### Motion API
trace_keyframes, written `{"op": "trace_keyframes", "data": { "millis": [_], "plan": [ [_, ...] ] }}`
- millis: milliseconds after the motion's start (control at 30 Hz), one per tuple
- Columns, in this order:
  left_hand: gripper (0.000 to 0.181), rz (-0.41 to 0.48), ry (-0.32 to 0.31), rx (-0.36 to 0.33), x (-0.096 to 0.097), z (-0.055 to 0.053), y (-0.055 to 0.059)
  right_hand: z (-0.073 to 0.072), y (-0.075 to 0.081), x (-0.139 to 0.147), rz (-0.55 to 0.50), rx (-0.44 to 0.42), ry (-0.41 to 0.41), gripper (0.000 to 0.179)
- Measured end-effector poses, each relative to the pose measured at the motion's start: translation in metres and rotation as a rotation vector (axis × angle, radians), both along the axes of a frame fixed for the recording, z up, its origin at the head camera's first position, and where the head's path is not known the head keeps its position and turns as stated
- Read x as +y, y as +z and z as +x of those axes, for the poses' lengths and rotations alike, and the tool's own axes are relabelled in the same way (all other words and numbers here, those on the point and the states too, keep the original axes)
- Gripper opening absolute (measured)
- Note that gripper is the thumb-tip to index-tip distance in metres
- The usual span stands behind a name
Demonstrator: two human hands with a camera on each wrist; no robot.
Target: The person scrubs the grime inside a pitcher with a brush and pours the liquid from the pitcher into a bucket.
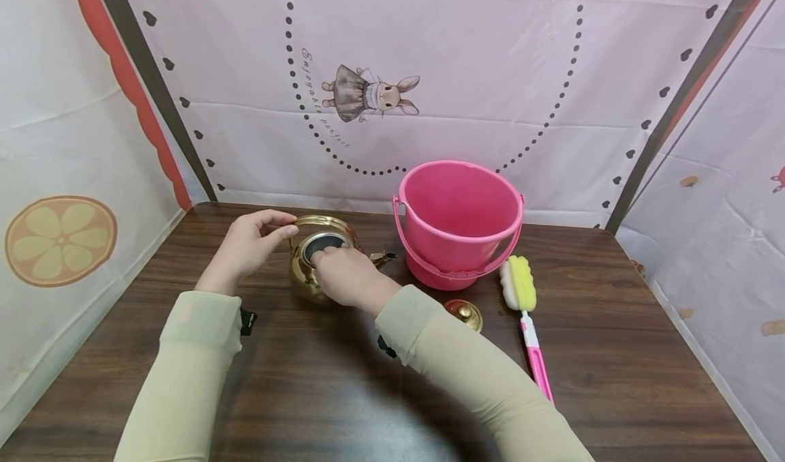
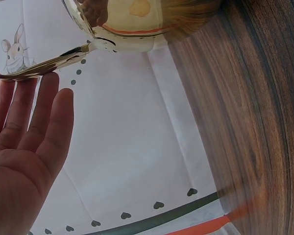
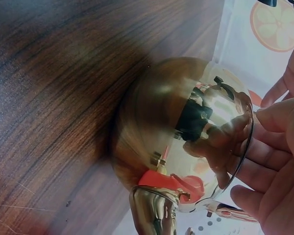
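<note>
A shiny gold kettle (image 1: 302, 279) stands upright on the table, its spout toward the right and its mouth uncovered. My left hand (image 1: 248, 247) pinches the kettle's raised handle (image 2: 49, 64) between thumb and fingers. Inside the silver-rimmed mouth sits a dark, round strainer (image 1: 321, 244). My right hand (image 1: 349, 274) is over the mouth with bent fingers and thumb at the strainer's edge; the rim hides part of this grip. Seen from the right wrist, its fingertips (image 3: 242, 193) meet the kettle's rim. The gold kettle lid (image 1: 466, 313) lies on the table, near the right forearm.
A pink bucket (image 1: 450, 251) with its handle lowered stands right of the kettle. Beside it lies a sponge brush (image 1: 521, 288) with a yellow and white head and a pink handle. Printed cloth walls (image 1: 490, 60) enclose the brown wooden table (image 1: 613, 353).
</note>
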State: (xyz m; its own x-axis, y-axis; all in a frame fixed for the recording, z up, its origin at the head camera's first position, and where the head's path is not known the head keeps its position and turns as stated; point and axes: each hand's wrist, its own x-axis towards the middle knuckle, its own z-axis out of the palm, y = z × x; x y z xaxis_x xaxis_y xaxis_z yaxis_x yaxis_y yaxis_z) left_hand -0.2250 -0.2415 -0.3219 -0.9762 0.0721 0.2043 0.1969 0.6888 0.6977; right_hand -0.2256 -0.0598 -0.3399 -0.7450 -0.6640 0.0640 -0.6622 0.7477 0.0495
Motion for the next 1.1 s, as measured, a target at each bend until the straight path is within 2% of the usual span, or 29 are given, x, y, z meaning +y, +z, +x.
{"op": "trace_keyframes", "data": {
  "millis": [267, 633, 833, 1100],
  "plan": [
    [0.038, 0.002, -0.004, -0.003, 0.0003, 0.0017, 0.0033, -0.0006, 0.0027, -0.0007, 0.015, -0.013, -0.016, 0.023],
    [0.035, 0.003, 0.012, -0.004, 0.0010, 0.0014, 0.0021, -0.0017, 0.0072, -0.0017, 0.020, -0.041, -0.023, 0.019],
    [0.034, 0.003, -0.002, -0.012, -0.0001, 0.0016, 0.0024, -0.0012, 0.0090, -0.0025, 0.041, -0.052, -0.018, 0.019],
    [0.035, 0.006, -0.004, -0.014, 0.0001, 0.0015, 0.0033, -0.0011, 0.0094, -0.0031, 0.049, -0.007, -0.011, 0.019]
  ]
}}
